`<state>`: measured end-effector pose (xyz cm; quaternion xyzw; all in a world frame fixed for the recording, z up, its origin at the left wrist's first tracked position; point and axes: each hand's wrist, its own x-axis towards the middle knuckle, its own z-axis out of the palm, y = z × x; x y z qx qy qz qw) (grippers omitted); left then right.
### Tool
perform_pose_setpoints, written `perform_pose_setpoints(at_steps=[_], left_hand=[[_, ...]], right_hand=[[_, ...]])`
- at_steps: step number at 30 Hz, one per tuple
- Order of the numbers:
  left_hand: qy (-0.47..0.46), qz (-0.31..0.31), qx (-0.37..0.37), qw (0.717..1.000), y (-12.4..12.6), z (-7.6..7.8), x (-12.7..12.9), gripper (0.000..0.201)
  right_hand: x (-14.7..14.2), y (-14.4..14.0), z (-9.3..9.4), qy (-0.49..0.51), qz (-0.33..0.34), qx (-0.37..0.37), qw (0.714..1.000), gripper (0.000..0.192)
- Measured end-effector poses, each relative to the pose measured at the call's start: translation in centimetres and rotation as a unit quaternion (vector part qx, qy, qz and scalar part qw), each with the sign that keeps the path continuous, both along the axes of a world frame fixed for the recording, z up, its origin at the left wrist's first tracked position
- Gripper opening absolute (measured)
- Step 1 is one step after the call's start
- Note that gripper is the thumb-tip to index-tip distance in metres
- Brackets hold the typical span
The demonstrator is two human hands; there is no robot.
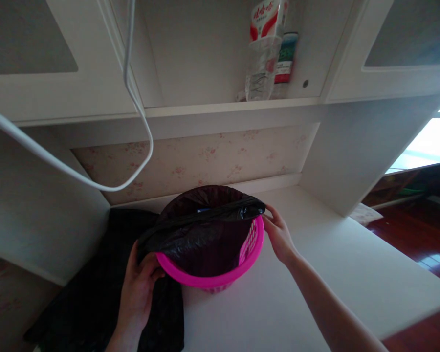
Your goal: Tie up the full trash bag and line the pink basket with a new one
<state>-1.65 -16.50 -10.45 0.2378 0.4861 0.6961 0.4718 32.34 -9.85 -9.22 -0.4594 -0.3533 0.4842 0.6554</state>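
A bright pink plastic basket with a perforated wall stands upright on the white surface. A black plastic bag sits inside it and folds over the far part of the rim, while the near rim is bare. At the left side of the rim, my left hand has its fingers closed on the bag's edge. My right hand pinches the bag's edge at the right side of the rim. Part of the fingers of both hands is hidden behind the bag and rim.
More black material lies spread to the left of the basket. A white cable loops down at upper left. Clear plastic bottles stand on the cabinet shelf above. The white tabletop extends rightward to its edge above a reddish floor.
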Motion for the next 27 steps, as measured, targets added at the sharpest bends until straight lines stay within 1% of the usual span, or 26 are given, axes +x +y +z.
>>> perform_pose_setpoints(at_steps=[3, 7, 9, 12, 14, 17, 20, 24, 27], left_hand=[[-0.001, -0.003, -0.002, 1.0, 0.0, -0.1, -0.1, 0.098], [0.003, -0.005, -0.007, 1.0, 0.2, -0.3, -0.2, 0.09], [0.008, 0.0, -0.014, 1.0, 0.5, -0.2, -0.2, 0.081], [0.029, -0.001, -0.017, 0.999, 1.4, 0.2, -0.2, 0.061], [0.033, -0.01, -0.009, 0.999, 2.2, 0.6, -0.4, 0.053], [0.014, -0.016, 0.007, 1.0, 3.7, 1.5, -0.6, 0.052], [0.0, -0.025, 0.034, 0.999, 5.3, 2.7, -0.9, 0.048], [0.004, -0.05, 0.089, 0.995, 7.3, 4.8, -1.3, 0.038], [0.015, -0.057, 0.105, 0.993, 8.1, 6.3, -1.8, 0.035]], right_hand=[[0.1, -0.1, -0.1, 0.002, -0.006, 0.002, 1.0, 0.068], [0.2, -0.1, -0.3, 0.007, -0.003, -0.002, 1.0, 0.066], [0.2, 0.1, -0.3, 0.01, 0.008, -0.005, 1.0, 0.064], [0.3, 1.0, -0.3, 0.018, 0.032, -0.006, 0.999, 0.059], [0.4, 2.0, -0.1, 0.024, 0.051, -0.005, 0.998, 0.053], [0.6, 3.7, 0.6, 0.033, 0.082, 0.003, 0.996, 0.046], [0.5, 5.4, 1.6, 0.039, 0.105, 0.021, 0.994, 0.038], [0.2, 7.5, 3.6, 0.044, 0.111, 0.058, 0.991, 0.029], [0.1, 8.3, 5.2, 0.041, 0.115, 0.083, 0.989, 0.029]])
